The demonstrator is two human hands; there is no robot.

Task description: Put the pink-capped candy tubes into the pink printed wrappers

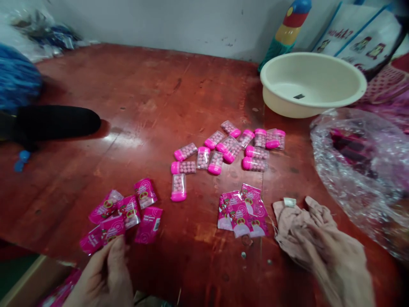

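Pinching a pink wrapper (pixel 112 228) by its near edge with the left hand (pixel 105 268), leftward and nearer than the pink-capped tubes (pixel 179 185). Resting the blurred right hand (pixel 338 256) on crumpled cloth (pixel 286 219), rightward and nearer than those tubes; cannot tell whether clamped.

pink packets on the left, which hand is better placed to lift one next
Likely the left hand: it is at the near edge of those packets; the right hand is on the cloth.
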